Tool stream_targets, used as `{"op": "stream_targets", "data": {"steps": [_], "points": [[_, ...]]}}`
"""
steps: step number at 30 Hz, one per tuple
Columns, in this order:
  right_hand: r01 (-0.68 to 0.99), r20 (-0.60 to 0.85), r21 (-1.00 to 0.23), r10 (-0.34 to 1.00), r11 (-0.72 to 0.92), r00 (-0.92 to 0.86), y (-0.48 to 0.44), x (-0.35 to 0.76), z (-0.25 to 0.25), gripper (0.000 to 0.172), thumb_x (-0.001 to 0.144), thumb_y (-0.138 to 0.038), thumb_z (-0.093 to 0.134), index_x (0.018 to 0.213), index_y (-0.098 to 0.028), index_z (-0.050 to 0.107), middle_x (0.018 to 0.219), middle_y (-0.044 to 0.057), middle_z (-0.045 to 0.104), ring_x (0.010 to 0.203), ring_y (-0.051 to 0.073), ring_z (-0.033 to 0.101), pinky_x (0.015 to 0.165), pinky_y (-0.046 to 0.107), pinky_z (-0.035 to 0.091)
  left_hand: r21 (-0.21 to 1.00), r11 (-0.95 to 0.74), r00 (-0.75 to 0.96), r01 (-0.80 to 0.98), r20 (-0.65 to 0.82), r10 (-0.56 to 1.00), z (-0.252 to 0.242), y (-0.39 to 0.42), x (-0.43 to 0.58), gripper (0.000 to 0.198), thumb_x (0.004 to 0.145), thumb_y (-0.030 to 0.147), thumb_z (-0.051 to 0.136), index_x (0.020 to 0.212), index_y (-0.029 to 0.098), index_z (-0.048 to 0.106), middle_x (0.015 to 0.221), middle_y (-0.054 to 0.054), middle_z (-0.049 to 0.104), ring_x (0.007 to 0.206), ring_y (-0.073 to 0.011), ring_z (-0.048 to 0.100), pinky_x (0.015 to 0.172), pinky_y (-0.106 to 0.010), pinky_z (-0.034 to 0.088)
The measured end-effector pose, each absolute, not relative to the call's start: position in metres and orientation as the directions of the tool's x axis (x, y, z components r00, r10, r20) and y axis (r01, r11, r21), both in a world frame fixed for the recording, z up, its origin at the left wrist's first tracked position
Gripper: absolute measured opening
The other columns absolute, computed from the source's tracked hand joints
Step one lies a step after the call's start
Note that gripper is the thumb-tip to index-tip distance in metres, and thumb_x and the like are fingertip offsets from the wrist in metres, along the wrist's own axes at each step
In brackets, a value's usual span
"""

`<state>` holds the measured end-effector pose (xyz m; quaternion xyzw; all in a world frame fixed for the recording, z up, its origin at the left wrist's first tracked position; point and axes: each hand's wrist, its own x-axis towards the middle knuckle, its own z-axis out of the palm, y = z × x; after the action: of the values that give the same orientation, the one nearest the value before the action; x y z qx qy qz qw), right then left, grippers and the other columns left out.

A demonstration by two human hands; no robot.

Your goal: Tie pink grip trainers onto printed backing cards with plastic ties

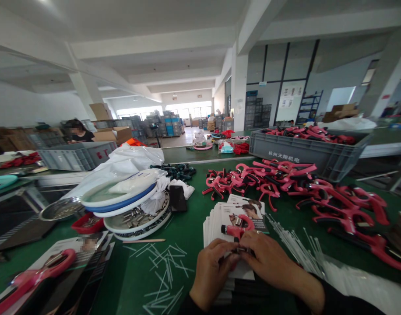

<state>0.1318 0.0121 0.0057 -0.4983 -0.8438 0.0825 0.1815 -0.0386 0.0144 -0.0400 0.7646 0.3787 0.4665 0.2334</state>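
Observation:
A stack of white printed cards (212, 227) lies in front of me on the green table. On top of it rests a pink-and-black hand tool (244, 222) with a curved pink frame. My left hand (212, 267) and my right hand (268, 260) meet over the tool's near part, fingers closed and pinching. The fingertips touch or nearly touch, and they hide the part gripped. White cable ties (290, 243) lie beside my right hand, and thin cut white strips (166, 267) are scattered to the left of my left hand.
More pink tools (276, 175) are heaped at the back right, before a grey crate (295, 151) full of them. Stacked trays (121, 199) with metal cylinders stand left. A carded pink tool (43, 271) lies front left. A co-worker (79, 131) sits far left.

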Motion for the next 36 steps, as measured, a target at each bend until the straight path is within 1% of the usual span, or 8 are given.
{"op": "stream_targets", "data": {"steps": [4, 7, 10, 14, 21, 27, 31, 36], "points": [[0.785, 0.268, -0.365, 0.864, 0.501, -0.427, 0.007, 0.135, 0.004, 0.012, 0.082, -0.027, 0.053, 0.081, -0.021, 0.063, 0.084, 0.004, 0.065, 0.083, 0.02, 0.059, 0.072, 0.032, 0.046, 0.711, -0.535, 0.257, 0.457, 0.47, 0.844, -0.034, 0.012, -0.037, 0.011, 0.081, 0.018, 0.057, 0.08, 0.021, 0.068, 0.076, -0.001, 0.066, 0.066, -0.0111, 0.06, 0.062, -0.019, 0.047], [0.743, 0.363, -0.368, 0.822, 0.558, -0.438, -0.001, 0.141, 0.002, 0.017, 0.083, -0.026, 0.052, 0.096, -0.021, 0.061, 0.091, 0.005, 0.065, 0.084, 0.019, 0.06, 0.074, 0.031, 0.047, 0.687, -0.572, 0.298, 0.448, 0.489, 0.82, -0.031, 0.01, -0.034, 0.011, 0.08, 0.017, 0.057, 0.081, 0.021, 0.067, 0.078, -0.002, 0.067, 0.072, -0.0121, 0.061, 0.066, -0.02, 0.047], [0.741, 0.437, -0.286, 0.771, 0.607, -0.463, -0.006, 0.144, 0.001, 0.02, 0.086, -0.02, 0.043, 0.091, -0.022, 0.062, 0.086, 0.006, 0.066, 0.08, 0.018, 0.06, 0.072, 0.028, 0.047, 0.664, -0.581, 0.311, 0.47, 0.492, 0.813, -0.027, 0.007, -0.03, 0.012, 0.078, 0.015, 0.058, 0.082, 0.021, 0.068, 0.079, -0.002, 0.067, 0.073, -0.013, 0.062, 0.067, -0.021, 0.048], [0.772, 0.44, -0.21, 0.763, 0.6, -0.473, -0.006, 0.144, -0.003, 0.023, 0.085, -0.015, 0.039, 0.088, -0.021, 0.061, 0.081, 0.006, 0.064, 0.076, 0.018, 0.059, 0.067, 0.028, 0.046, 0.642, -0.55, 0.281, 0.534, 0.479, 0.832, -0.023, 0.002, -0.023, 0.014, 0.075, 0.013, 0.059, 0.082, 0.023, 0.066, 0.087, -0.002, 0.067, 0.08, -0.0154, 0.062, 0.071, -0.025, 0.049], [0.777, 0.521, -0.331, 0.79, 0.536, -0.324, -0.01, 0.15, -0.02, 0.02, 0.09, -0.02, 0.036, 0.079, -0.021, 0.053, 0.075, 0.003, 0.059, 0.07, 0.016, 0.057, 0.063, 0.027, 0.045, 0.532, -0.501, 0.315, 0.683, 0.404, 0.859, -0.014, 0.003, -0.024, 0.013, 0.07, 0.017, 0.06, 0.079, 0.027, 0.064, 0.099, -0.001, 0.063, 0.088, -0.0205, 0.059, 0.075, -0.033, 0.048], [0.784, 0.658, -0.261, 0.698, 0.563, -0.282, -0.018, 0.164, -0.029, 0.016, 0.088, -0.02, 0.041, 0.078, -0.022, 0.054, 0.071, 0.002, 0.059, 0.068, 0.016, 0.056, 0.062, 0.029, 0.045, 0.498, -0.46, 0.318, 0.735, 0.345, 0.883, -0.006, 0.001, -0.031, 0.023, 0.068, 0.02, 0.061, 0.088, 0.03, 0.063, 0.107, -0.001, 0.061, 0.088, -0.0216, 0.06, 0.073, -0.033, 0.048], [0.709, 0.665, -0.261, 0.655, 0.655, -0.36, -0.015, 0.162, -0.027, 0.013, 0.086, -0.015, 0.042, 0.082, -0.022, 0.054, 0.075, 0.003, 0.06, 0.074, 0.017, 0.056, 0.07, 0.03, 0.046, 0.493, -0.44, 0.323, 0.751, 0.307, 0.895, -0.009, -0.002, -0.031, 0.023, 0.077, 0.025, 0.054, 0.098, 0.031, 0.062, 0.093, -0.001, 0.066, 0.077, -0.0202, 0.063, 0.067, -0.03, 0.048], [0.601, 0.584, -0.224, 0.599, 0.767, -0.547, 0.0, 0.139, -0.007, 0.024, 0.084, -0.008, 0.035, 0.09, -0.02, 0.056, 0.099, 0.007, 0.062, 0.096, 0.018, 0.054, 0.085, 0.032, 0.042, 0.52, -0.371, 0.228, 0.769, 0.319, 0.92, -0.015, 0.012, -0.043, 0.023, 0.082, 0.025, 0.05, 0.099, 0.025, 0.066, 0.09, -0.004, 0.07, 0.081, -0.0201, 0.064, 0.073, -0.03, 0.046]]}}
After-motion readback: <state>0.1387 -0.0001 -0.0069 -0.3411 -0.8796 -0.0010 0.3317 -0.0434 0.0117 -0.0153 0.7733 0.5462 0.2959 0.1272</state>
